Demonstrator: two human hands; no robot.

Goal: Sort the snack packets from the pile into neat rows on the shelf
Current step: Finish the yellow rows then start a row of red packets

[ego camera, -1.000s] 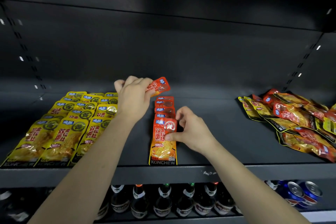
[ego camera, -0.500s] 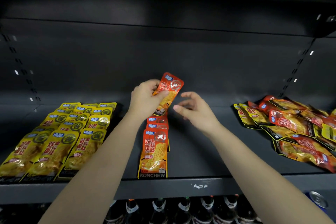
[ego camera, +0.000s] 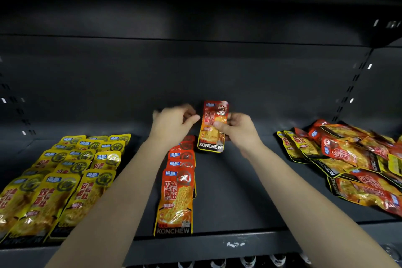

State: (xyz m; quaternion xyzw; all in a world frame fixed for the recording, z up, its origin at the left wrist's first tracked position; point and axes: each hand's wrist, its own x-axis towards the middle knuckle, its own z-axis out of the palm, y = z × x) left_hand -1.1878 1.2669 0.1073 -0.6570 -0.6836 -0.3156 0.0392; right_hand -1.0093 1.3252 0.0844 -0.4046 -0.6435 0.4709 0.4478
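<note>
Bottle tops (ego camera: pixel 217 264): a line of them below the shelf, only the caps showing.
Shelf (ego camera: pixel 228 243): dark metal, front lip scuffed.
Forearms: both bare, reaching up and inward over the lip.
Orange row (ego camera: pixel 175 200): one overlapping column at centre, partly hidden by the left forearm.
Yellow rows (ego camera: pixel 65 180): three overlapping columns at left.
Pile (ego camera: pixel 359 163): loose orange and yellow packets heaped at right, well apart from the rows.
Left hand (ego camera: pixel 171 124): blurred, fingers loosely curled round nothing, thumb just beside the held packet; contact cannot be told.
Right hand (ego camera: pixel 237 128): thumb on the front, fingers behind, pinching the held packet's right edge.
Held packet (ego camera: pixel 213 135): orange, upright, above the far end of the orange row, slightly to its right.
</note>
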